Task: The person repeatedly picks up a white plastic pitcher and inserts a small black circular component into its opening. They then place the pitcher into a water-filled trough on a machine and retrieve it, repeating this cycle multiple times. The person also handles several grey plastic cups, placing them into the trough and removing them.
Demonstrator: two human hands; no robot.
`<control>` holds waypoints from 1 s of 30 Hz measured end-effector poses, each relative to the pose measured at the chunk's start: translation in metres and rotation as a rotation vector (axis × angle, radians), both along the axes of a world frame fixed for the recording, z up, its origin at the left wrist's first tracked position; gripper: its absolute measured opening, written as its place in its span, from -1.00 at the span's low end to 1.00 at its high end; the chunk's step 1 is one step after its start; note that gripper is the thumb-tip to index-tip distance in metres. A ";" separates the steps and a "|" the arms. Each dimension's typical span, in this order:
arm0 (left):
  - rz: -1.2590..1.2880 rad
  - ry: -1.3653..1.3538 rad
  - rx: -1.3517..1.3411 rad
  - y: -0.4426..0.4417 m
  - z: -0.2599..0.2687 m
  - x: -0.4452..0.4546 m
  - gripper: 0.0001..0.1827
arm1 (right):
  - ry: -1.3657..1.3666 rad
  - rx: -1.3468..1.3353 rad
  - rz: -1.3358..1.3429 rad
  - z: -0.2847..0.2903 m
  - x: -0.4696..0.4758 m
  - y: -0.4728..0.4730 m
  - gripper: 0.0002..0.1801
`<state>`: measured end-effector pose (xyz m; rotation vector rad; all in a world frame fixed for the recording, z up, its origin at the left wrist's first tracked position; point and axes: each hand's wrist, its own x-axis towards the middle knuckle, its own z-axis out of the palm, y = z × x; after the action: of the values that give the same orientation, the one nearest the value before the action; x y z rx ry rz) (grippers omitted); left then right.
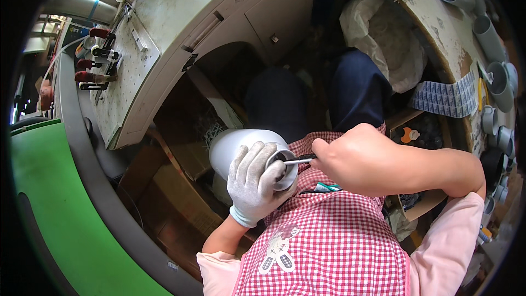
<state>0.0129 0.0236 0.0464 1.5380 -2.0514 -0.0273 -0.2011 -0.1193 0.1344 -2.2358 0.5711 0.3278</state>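
Observation:
A white, rounded hollow part, seemingly plastic point(230, 148), lies on its side over my lap, its round opening facing right. My left hand point(257, 176), in a pale knit glove, is wrapped around the rim of that opening, with fingertips at its edge. My bare right hand point(349, 158) grips a slim tool with a dark handle and a metal shaft point(298, 161). The shaft reaches into the opening, close to my left fingers; its tip is hidden inside, so the kind of tool cannot be told.
Toggle clamps point(96, 76) stand on a perforated plate at the left worktable point(172, 8). Grey pipe fittings point(487, 37) line the right bench, where a sheet of labels point(446, 96) hangs over the edge. Cardboard boxes point(185, 197) sit below left; a plastic bag point(394, 45) is beyond my knees.

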 end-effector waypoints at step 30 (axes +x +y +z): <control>0.589 -0.203 -0.331 0.030 -0.012 0.125 -0.37 | -0.093 0.956 -0.618 -0.041 0.037 0.025 -0.59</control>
<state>0.1383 0.0540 0.0346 1.9126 -1.5595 0.6784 -0.1640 -0.0947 0.0937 -1.0881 0.8030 0.1217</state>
